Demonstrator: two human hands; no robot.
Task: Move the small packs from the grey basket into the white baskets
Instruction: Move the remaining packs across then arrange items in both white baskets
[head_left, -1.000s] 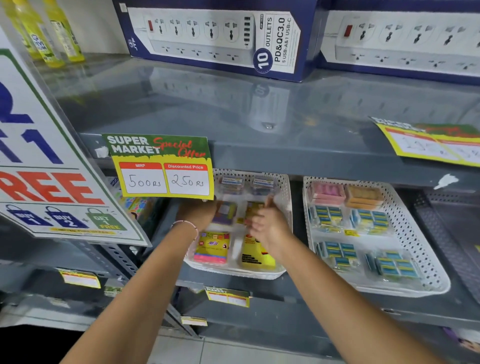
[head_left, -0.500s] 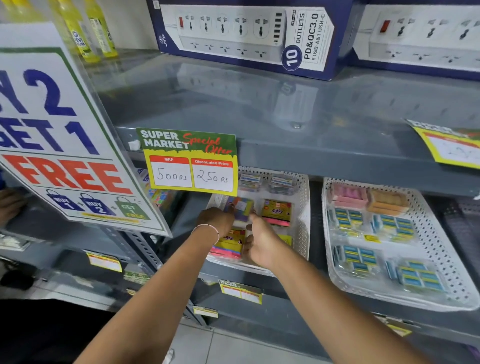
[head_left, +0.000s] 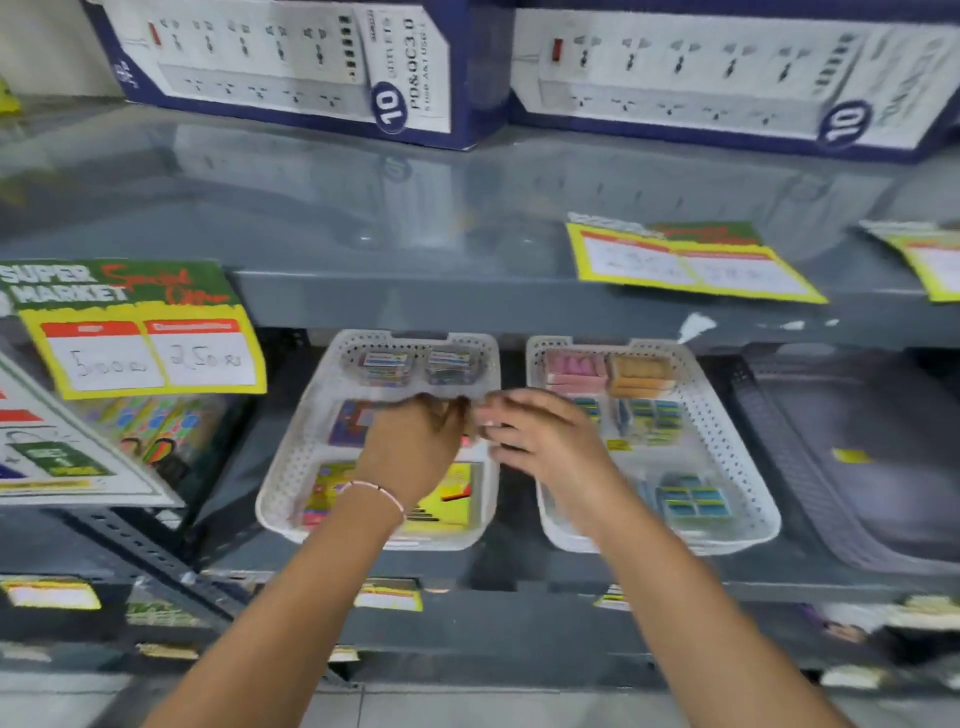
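Right hand has swung off the left white basket toward the right white basket, fingers loose, seemingly empty; left hand curls over packs, grip unclear; grey basket waits right.

head view, down onto shelf

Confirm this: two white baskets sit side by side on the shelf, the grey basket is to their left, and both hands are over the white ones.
One thing is wrong: the grey basket is to the right of the white baskets, not the left. The head view shows it. The rest holds: the left hand and right hand are over the white ones.
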